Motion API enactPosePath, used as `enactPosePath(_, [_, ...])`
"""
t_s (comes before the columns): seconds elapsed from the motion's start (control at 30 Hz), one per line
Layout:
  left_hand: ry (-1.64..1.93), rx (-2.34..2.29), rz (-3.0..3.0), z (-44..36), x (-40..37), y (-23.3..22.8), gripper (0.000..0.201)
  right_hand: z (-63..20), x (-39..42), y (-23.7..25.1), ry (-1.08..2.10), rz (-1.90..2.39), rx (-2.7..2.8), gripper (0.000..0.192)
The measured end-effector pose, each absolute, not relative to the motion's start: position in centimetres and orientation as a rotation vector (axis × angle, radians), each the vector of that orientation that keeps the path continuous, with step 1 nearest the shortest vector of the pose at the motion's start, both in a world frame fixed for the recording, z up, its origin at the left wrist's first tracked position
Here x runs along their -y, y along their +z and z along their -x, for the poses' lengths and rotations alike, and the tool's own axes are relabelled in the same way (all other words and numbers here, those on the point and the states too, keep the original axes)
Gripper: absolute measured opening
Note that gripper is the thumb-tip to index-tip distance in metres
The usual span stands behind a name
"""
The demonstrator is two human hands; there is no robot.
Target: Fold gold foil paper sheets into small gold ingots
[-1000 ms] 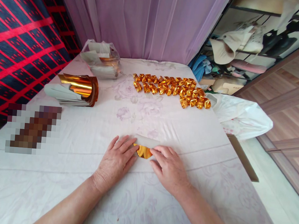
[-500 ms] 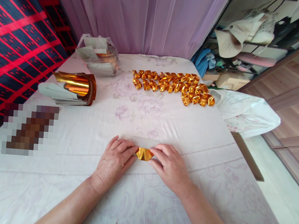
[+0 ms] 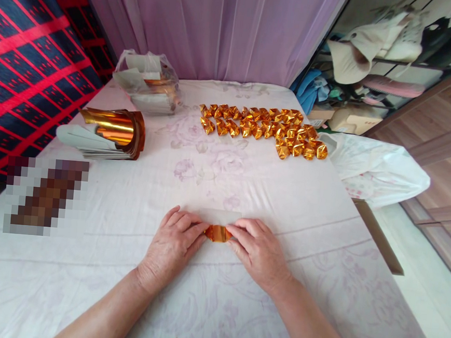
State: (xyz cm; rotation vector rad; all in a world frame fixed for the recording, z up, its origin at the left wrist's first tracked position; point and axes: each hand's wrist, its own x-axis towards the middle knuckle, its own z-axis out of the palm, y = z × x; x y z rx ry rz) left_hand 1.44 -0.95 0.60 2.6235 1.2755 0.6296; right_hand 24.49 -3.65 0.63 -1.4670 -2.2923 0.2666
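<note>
At lower centre of the frame, the left hand [image 3: 172,245] and right hand [image 3: 258,251] are pressing a small, shiny, creased gold foil sheet [image 3: 218,233] flat against the white floral tabletop [image 3: 129,203], each grip narrow with fingertips pinning one end.
</note>
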Motion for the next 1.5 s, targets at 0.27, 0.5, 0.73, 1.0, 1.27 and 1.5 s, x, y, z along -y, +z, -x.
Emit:
enactPosePath(0.27, [0.656, -1.249, -2.658, -1.7, 0.9, 0.8, 0.021, -24.5, 3.7, 0.7, 0.250, 1.438, 2.282, 0.020])
enactPosePath(0.5, [0.647, -1.248, -2.673, -1.7, 0.9, 0.8, 0.023, -24.5, 3.6, 0.5, 0.282, 1.445, 2.232, 0.024])
enactPosePath(0.73, [0.645, -1.268, -2.667, -1.8, 0.9, 0.8, 0.022, -24.1, 3.6, 0.3, 0.282, 1.496, 2.175, 0.029])
enactPosePath(1.0, [0.638, -1.303, -2.586, -2.1, 0.5, 0.9, 0.022, -23.7, 3.2, -0.2, 0.177, 1.540, 2.108, 0.033])
enactPosePath(1.27, [0.608, -1.399, -2.511, -2.3, 0.6, 1.1, 0.022, -23.4, 3.0, -0.6, 0.152, 1.575, 2.023, 0.028])
enactPosePath(1.5, [0.540, -1.451, -2.491, -2.5, 0.6, 1.2, 0.024, -23.2, 2.8, -0.7, 0.150, 1.605, 2.000, 0.026])
